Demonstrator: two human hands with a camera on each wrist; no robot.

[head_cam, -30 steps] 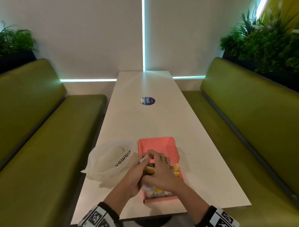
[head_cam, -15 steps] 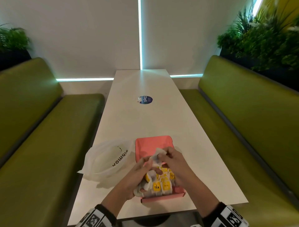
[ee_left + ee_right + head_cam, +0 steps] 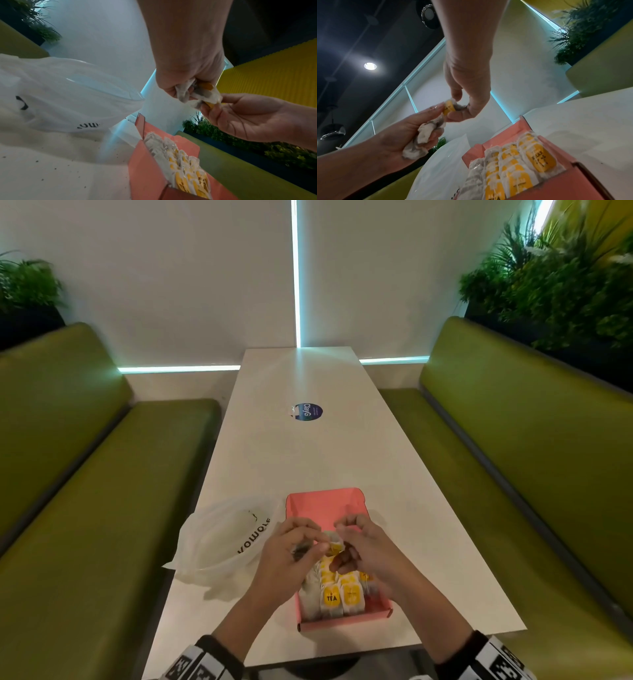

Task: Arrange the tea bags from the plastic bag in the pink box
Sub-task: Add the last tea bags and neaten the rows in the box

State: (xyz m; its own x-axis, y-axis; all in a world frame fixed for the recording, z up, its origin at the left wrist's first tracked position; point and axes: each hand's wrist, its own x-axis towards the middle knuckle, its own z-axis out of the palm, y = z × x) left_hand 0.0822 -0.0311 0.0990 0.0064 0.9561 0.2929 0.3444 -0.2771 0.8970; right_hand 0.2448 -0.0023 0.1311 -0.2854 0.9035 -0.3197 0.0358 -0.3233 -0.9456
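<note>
An open pink box (image 3: 346, 623) lies near the front edge of the white table (image 3: 308, 460). Rows of yellow-tagged tea bags (image 3: 339, 594) stand in its near half. Both hands hover over the box's middle. My left hand (image 3: 308, 546) grips a crumpled bunch of tea bags (image 3: 423, 136). My right hand (image 3: 346, 539) pinches a single tea bag (image 3: 335, 547) by its yellow tag (image 3: 448, 108), and the left fingertips touch that same bag. The white plastic bag (image 3: 219, 542) lies slack on the table just left of the box.
Green benches (image 3: 102, 508) run along both sides of the narrow table. A round blue sticker (image 3: 308, 411) sits at mid-table. Plants (image 3: 565, 285) stand behind the bench backs, and a white wall closes the far end.
Both hands have lifted out of the box's near half, uncovering the rows of tea bags. They now hold tea bags between them above the box's middle.
</note>
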